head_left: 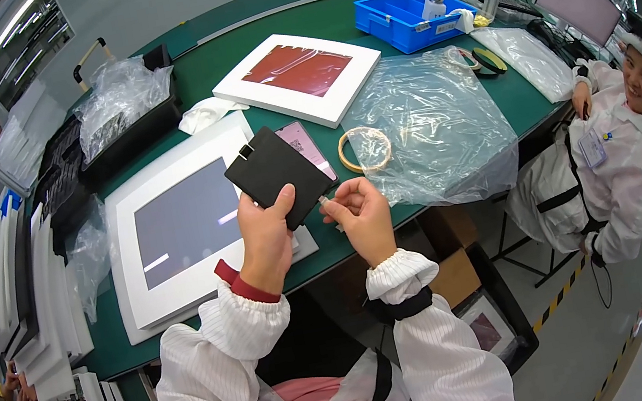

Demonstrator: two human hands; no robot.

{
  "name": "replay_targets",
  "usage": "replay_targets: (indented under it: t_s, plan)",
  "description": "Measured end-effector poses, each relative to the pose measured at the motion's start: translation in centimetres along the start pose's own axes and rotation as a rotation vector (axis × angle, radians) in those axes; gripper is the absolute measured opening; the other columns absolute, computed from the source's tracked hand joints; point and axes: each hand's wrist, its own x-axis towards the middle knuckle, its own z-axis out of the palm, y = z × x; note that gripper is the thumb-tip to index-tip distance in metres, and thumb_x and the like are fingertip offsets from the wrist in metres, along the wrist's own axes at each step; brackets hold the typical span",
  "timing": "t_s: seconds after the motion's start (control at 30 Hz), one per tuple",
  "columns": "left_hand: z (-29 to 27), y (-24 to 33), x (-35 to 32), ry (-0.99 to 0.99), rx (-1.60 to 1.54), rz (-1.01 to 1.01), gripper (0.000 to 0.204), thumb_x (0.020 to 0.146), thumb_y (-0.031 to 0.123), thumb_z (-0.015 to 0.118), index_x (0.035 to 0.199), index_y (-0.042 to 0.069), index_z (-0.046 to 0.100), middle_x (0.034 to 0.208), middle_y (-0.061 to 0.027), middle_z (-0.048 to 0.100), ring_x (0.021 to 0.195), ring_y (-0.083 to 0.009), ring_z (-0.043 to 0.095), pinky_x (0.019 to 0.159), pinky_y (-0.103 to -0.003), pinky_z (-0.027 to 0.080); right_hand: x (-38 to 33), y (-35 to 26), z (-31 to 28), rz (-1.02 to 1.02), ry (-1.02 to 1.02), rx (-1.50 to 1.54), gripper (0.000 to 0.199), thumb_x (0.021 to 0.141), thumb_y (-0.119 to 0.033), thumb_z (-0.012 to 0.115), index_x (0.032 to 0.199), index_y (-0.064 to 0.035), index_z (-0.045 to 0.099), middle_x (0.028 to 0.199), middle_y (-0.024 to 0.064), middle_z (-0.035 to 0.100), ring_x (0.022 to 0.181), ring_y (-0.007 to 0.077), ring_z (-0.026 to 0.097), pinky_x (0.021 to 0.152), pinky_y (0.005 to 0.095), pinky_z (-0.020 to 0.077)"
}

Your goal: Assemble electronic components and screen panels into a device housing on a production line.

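Observation:
My left hand [271, 231] grips a flat black square case [282, 171] by its lower edge, thumb on top, and holds it tilted over the table. A small metallic piece [246, 151] shows at its upper left corner. My right hand [363, 214] is closed in a pinch at the lower right corner, on a small pale tab [324, 200] whose kind I cannot make out. Behind the case, a pink printed card [308, 149] is partly hidden. Left of my hands lies a white-framed panel [179, 225] with a grey face; its right side is partly covered by the case and my left hand.
A second white frame [303, 75] with a reddish panel lies farther back. A tape roll [364, 150] and clear plastic bags [437, 128] are to the right, below a blue bin [402, 25]. White boards [9, 281] stand left. A co-worker [611, 141] sits at right.

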Motion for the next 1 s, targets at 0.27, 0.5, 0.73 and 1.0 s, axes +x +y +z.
replay_targets:
  t_s: [0.27,0.5,0.73,1.0]
  plan:
    - [-0.4,-0.5,0.4,-0.031,0.207,0.127,0.038,0.077,-0.005,0.061,0.111,-0.004,0.045,0.105,-0.0119,0.056,0.090,-0.0190,0.058,0.079,-0.029,0.050,-0.1,0.0,0.4,0.021,-0.001,-0.049,0.017,0.079,0.004,0.062,0.087,0.0009,0.048,0.074,0.0087,0.061,0.065,0.0135,0.062,0.059,0.0247,0.0515]
    - [-0.3,-0.5,0.4,-0.032,0.250,0.141,0.037,0.077,-0.005,0.061,0.111,-0.003,0.045,0.103,-0.0115,0.056,0.090,-0.0187,0.058,0.078,-0.029,0.049,-0.4,0.1,0.7,0.001,0.029,-0.022,0.016,0.079,0.004,0.062,0.085,-0.0003,0.048,0.073,0.0070,0.060,0.065,0.0125,0.061,0.059,0.0240,0.0510]
    - [-0.1,0.4,1.0,-0.073,0.256,0.048,0.039,0.078,-0.008,0.058,0.113,-0.003,0.043,0.105,-0.0121,0.055,0.092,-0.0206,0.057,0.081,-0.031,0.048,-0.4,0.4,0.6,-0.041,0.036,-0.024,0.014,0.081,0.002,0.061,0.084,-0.0003,0.048,0.074,0.0066,0.060,0.065,0.0127,0.061,0.060,0.0239,0.0499]
    - [1.3,1.8,1.7,-0.108,0.217,-0.111,0.038,0.080,-0.009,0.051,0.116,-0.003,0.039,0.107,-0.0146,0.052,0.095,-0.0243,0.057,0.080,-0.035,0.049,-0.2,0.8,0.1,-0.096,0.027,0.012,0.009,0.088,-0.004,0.054,0.092,0.0016,0.049,0.082,0.0090,0.062,0.070,0.0155,0.063,0.065,0.0239,0.0476]
